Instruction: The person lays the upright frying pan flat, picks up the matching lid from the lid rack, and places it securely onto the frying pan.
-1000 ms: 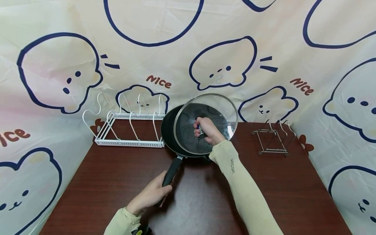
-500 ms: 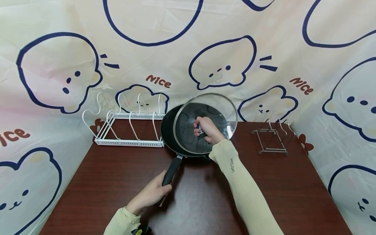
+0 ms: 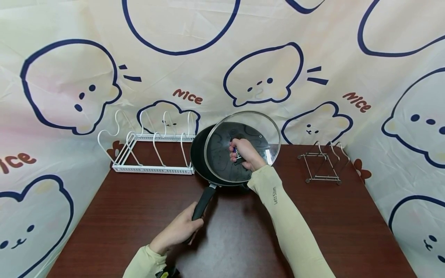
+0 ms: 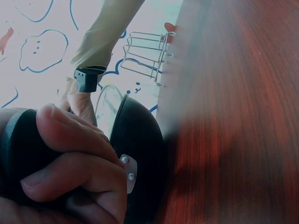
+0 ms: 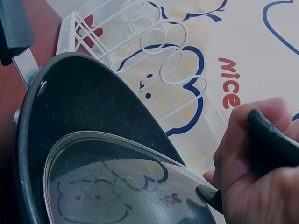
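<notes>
My left hand (image 3: 179,227) grips the black handle (image 3: 204,202) of a dark frying pan (image 3: 201,150) at the back middle of the table. In the left wrist view the fingers (image 4: 74,172) wrap round that handle, and the pan's outer side (image 4: 140,140) shows beyond them. A round glass lid (image 3: 259,127) with a metal rim lies over the right part of the pan, shifted to the right so the pan's left part is uncovered. My right hand (image 3: 246,153) holds the lid's dark knob from above. In the right wrist view the lid (image 5: 107,186) overlaps the pan's inside (image 5: 93,93).
Left of the pan stands a white wire rack (image 3: 153,170) with upright loops, close to the pan's side. A smaller metal wire rack (image 3: 323,178) is at the back right. Behind the brown table (image 3: 240,239) hangs a cartoon-printed cloth (image 3: 208,23).
</notes>
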The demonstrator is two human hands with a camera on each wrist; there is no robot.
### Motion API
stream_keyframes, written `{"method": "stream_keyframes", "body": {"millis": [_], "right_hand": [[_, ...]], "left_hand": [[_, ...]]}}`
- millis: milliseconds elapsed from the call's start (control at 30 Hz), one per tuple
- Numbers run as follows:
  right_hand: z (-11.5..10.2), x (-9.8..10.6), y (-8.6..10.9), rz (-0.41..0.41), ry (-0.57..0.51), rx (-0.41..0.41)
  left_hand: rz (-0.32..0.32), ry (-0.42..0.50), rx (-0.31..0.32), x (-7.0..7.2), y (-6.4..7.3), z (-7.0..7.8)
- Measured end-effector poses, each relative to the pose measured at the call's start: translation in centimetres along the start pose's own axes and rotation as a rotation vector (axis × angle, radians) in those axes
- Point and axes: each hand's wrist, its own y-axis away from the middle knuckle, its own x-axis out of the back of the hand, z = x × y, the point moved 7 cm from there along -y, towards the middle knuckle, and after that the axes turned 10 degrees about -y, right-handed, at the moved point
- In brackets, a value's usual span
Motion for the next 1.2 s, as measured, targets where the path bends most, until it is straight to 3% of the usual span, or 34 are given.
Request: {"method": "stream_keyframes", "body": {"millis": [933,1200], "right_hand": [[0.15,0.41,-0.15,-0.001,0.015,-0.019],[0.18,0.56,-0.06,0.000,0.067,-0.009]], "left_hand": [[0.002,0.019,0.004,0.00,0.03,-0.05],[-0.001,0.022,0.012,-0.09,0.03,-0.07]]}}
